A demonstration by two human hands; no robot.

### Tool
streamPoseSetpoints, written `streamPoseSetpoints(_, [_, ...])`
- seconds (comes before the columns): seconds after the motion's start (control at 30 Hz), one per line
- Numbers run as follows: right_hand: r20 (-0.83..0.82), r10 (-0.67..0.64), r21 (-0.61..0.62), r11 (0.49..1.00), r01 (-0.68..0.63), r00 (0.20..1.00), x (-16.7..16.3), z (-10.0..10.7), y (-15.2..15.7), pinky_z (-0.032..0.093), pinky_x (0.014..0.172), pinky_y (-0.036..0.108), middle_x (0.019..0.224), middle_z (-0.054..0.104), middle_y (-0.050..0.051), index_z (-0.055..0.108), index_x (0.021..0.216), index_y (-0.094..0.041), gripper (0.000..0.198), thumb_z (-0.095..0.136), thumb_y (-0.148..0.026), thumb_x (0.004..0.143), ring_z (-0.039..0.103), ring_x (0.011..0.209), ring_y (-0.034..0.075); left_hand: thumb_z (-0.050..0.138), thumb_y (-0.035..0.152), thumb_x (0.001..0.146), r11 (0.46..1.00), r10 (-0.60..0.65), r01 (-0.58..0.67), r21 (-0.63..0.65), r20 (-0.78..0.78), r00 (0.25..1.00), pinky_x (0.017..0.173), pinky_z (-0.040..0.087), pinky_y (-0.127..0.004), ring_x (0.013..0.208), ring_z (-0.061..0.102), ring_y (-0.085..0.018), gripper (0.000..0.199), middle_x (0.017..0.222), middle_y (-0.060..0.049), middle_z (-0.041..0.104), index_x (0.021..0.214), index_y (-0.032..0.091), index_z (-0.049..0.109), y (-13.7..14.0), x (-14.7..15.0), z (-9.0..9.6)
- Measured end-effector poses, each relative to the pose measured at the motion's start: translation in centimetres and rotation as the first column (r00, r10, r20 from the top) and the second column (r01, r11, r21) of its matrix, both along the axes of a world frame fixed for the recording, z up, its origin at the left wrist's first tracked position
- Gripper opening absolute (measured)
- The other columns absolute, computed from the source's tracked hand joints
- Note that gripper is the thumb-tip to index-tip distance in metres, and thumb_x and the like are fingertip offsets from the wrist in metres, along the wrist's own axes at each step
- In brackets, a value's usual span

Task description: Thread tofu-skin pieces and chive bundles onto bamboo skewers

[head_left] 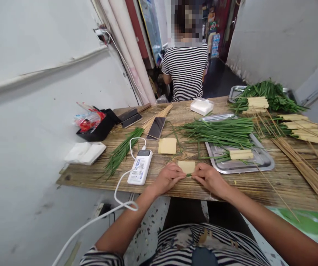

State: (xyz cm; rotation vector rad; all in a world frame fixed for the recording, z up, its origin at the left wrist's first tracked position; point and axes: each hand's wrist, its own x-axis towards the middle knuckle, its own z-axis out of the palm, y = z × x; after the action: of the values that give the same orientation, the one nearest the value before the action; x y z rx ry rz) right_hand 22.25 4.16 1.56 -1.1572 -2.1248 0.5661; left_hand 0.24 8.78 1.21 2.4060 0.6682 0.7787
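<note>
Pale walls [37,44] flank a long wooden worktop [92,175], with a person [188,72] in a striped top beyond its far edge at twelve o'clock, back turned. Taking the wearer's hands as the dial's centre, a metal tray [261,159] sits at two, green stalks [217,129] heaped across it. Bundled skewers [304,170] lie at three; a lone skewer [277,193] at four juts past the near edge, where a brushing forearm could knock it off. At nine is a white power bank [138,173]; its cable [116,192] loops beside the left forearm and could snag if that arm swung outward. Left hand [168,178] and right hand [210,179] each have fingertips pinched together on the near edge of a pale sheet [186,167], flat on the wood between them. Uneven pull could skew or tear it; a slack pinch could free the bit of green [189,174] showing there.
</note>
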Motion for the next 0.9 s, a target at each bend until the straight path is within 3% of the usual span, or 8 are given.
streamPoseSetpoints(0.17, [-0.068,-0.024,-0.165,0.986,0.013,0.997,0.1,0.6,0.5,0.038,0.059,0.023,0.066,0.057,0.001,0.068,0.065,-0.018,0.024,0.056,-0.019,0.085,0.052,0.063,0.013,0.058,0.032,0.086,0.974,0.118,-0.109,-0.197,0.036,0.992,0.074,0.046,-0.029,0.079,0.061,-0.015,0.020,0.082,-0.005,0.069,0.085,0.019,0.074,-0.2,0.4,0.2])
streamPoseSetpoints(0.27, [-0.074,-0.062,-0.202,0.978,0.046,0.995,0.1,0.7,0.7,0.038,0.059,0.023,0.066,0.057,0.001,0.070,0.066,-0.018,0.020,0.058,-0.017,0.082,0.053,0.063,0.013,0.060,0.034,0.085,0.957,0.182,-0.170,-0.234,0.030,0.983,0.076,0.047,-0.029,0.078,0.062,-0.016,0.021,0.082,-0.005,0.070,0.085,0.019,0.074,-0.3,0.6,0.5])
streamPoseSetpoints(0.37, [-0.071,-0.086,-0.204,0.977,0.070,0.994,0.2,0.7,0.8,0.037,0.058,0.023,0.065,0.056,0.000,0.071,0.067,-0.019,0.018,0.059,-0.017,0.080,0.053,0.063,0.013,0.057,0.035,0.087,0.973,0.180,-0.177,-0.145,0.006,0.984,0.078,0.045,-0.031,0.079,0.062,-0.016,0.022,0.083,-0.004,0.072,0.088,0.021,0.073,-0.4,0.6,0.7])
streamPoseSetpoints(0.47, [-0.070,-0.093,-0.202,0.976,0.077,0.993,0.2,0.5,0.9,0.038,0.059,0.023,0.064,0.056,0.000,0.071,0.067,-0.020,0.017,0.060,-0.015,0.078,0.053,0.065,0.013,0.048,0.030,0.093,0.995,0.092,-0.091,0.034,-0.031,0.995,0.077,0.041,-0.031,0.077,0.059,-0.015,0.026,0.082,-0.004,0.071,0.089,0.022,0.073,-0.3,0.2,0.6])
streamPoseSetpoints(0.63, [-0.041,-0.086,-0.217,0.973,0.075,0.995,0.2,0.4,1.3,0.038,0.060,0.023,0.063,0.056,0.000,0.073,0.067,-0.020,0.016,0.062,-0.012,0.076,0.053,0.065,0.013,0.035,0.018,0.096,0.947,0.019,0.057,0.315,-0.233,0.972,0.072,0.037,-0.030,0.077,0.051,-0.015,0.033,0.079,-0.004,0.063,0.115,0.023,0.062,0.1,-0.3,0.6])
streamPoseSetpoints(0.73, [-0.043,-0.088,-0.223,0.972,0.076,0.995,0.1,0.4,1.5,0.038,0.059,0.023,0.062,0.055,-0.001,0.074,0.068,-0.021,0.016,0.063,-0.012,0.075,0.053,0.064,0.013,0.034,0.019,0.097,0.914,-0.013,0.150,0.376,-0.343,0.939,0.072,0.036,-0.030,0.076,0.047,-0.016,0.033,0.078,-0.004,0.058,0.120,0.024,0.058,0.2,-0.4,0.6])
streamPoseSetpoints(0.9, [-0.041,-0.093,-0.192,0.978,0.083,0.995,0.2,0.3,1.3,0.039,0.059,0.023,0.063,0.056,0.000,0.072,0.066,-0.019,0.017,0.062,-0.012,0.077,0.054,0.064,0.013,0.033,0.020,0.097,0.912,-0.012,0.167,0.375,-0.383,0.924,0.074,0.037,-0.032,0.079,0.045,-0.017,0.033,0.079,-0.005,0.056,0.120,0.020,0.056,0.1,-0.1,0.6])
